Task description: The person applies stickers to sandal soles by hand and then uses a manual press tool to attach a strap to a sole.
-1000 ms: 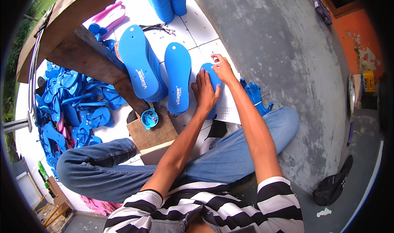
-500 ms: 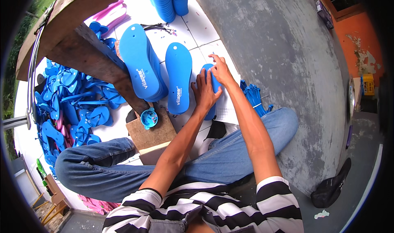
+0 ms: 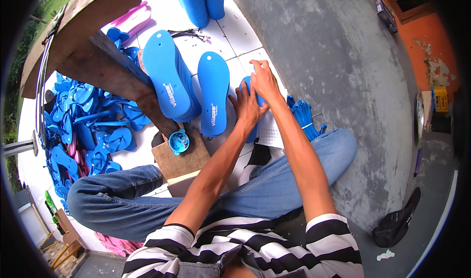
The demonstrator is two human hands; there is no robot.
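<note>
A blue flip-flop sole (image 3: pixel 252 135) lies on the tiled floor, largely hidden under both my hands. My left hand (image 3: pixel 247 107) rests on it with fingers spread. Over its far end, my right hand (image 3: pixel 265 83) has bent fingers held apart, with nothing visible between them. Just left lies another blue sole (image 3: pixel 214 92) with pale lettering and a white dot near its far end. Farther left leans a thick stack of blue soles (image 3: pixel 164 77). A bundle of blue straps (image 3: pixel 303 117) sits right of my right forearm.
A wooden post (image 3: pixel 117 72) and board (image 3: pixel 182 156) stand to the left, with a small blue cup (image 3: pixel 179 141) on the board. Beyond lies a heap of blue flip-flops (image 3: pixel 83 116). Tall blue stacks (image 3: pixel 198 6) stand at the back. A grey wall (image 3: pixel 338 82) rises on the right.
My right hand has shifted slightly left and up at the sole's far end. My left hand has drawn slightly toward me and right, its fingers still spread. The surrounding soles look unmoved.
</note>
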